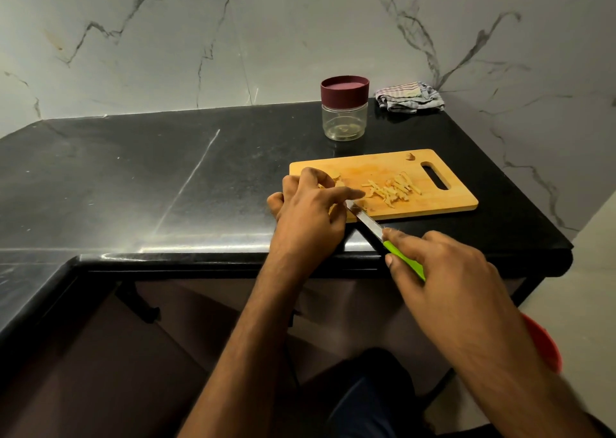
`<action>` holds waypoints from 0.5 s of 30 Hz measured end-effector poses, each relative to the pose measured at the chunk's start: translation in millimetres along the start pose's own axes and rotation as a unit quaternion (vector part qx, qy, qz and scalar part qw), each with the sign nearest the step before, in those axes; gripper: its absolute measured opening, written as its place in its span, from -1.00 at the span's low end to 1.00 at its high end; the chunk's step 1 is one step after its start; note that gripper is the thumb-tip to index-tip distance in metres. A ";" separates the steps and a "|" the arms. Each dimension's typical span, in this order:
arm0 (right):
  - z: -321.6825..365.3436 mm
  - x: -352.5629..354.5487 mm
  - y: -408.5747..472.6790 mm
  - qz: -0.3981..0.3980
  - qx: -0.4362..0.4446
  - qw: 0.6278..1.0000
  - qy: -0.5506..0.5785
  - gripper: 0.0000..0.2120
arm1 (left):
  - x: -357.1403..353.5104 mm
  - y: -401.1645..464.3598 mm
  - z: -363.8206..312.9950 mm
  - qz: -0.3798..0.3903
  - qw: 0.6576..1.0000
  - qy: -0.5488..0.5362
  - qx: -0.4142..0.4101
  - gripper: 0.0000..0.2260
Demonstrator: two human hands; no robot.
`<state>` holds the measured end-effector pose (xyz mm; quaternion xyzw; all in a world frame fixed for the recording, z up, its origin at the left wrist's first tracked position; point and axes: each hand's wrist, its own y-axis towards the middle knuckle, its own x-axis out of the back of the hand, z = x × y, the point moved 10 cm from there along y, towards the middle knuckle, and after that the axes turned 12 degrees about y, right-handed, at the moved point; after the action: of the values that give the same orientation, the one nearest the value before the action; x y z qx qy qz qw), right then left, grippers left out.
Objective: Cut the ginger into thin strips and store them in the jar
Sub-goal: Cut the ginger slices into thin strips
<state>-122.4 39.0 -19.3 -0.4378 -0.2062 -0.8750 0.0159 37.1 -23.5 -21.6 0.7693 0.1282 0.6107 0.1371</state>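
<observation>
A wooden cutting board is lying on the black counter, close to the counter's front edge and toward its right end, its handle slot pointing right. To the left of the board a wide stretch of bare counter is running out to the corner where the top turns toward the viewer; to the right only a narrow strip of counter is showing before the edge drops to the floor. The left hand is resting over the board's near left corner, its fingers curled down and pressing on a piece of ginger that is mostly hidden beneath them. The right hand is gripping the green handle of a knife, fingers wrapped around it, out past the counter's front edge; the blade is reaching over the board's near edge and its tip is sitting just beside the left fingertips. A loose pile of ginger strips is lying mid-board, and one small ginger scrap is sitting at the far edge. Behind the board, apart from it, a clear jar is standing upright with its maroon lid on; it is looking nearly empty, with only something faint at the bottom. A folded striped cloth is lying in the back corner against the marble wall.
</observation>
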 end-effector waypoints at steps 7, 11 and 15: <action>4.6 7.2 -2.7 -0.014 0.019 0.999 0.041 -0.62 | 4.1 -1.3 18.6 -0.029 0.995 -0.058 0.080 -0.75; 9.0 5.6 -2.8 -0.026 0.030 0.997 0.071 -0.64 | 4.1 -3.1 24.1 -0.025 0.991 -0.087 0.101 -0.95; 12.8 1.2 -3.4 -0.022 0.029 0.996 0.080 -0.68 | 4.5 -3.2 26.1 -0.025 0.989 -0.100 0.107 -0.95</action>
<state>-114.1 47.2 -12.7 -0.3609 -0.2395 -0.9009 0.0257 63.5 -20.3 -24.4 0.8335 0.1975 0.5096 0.0812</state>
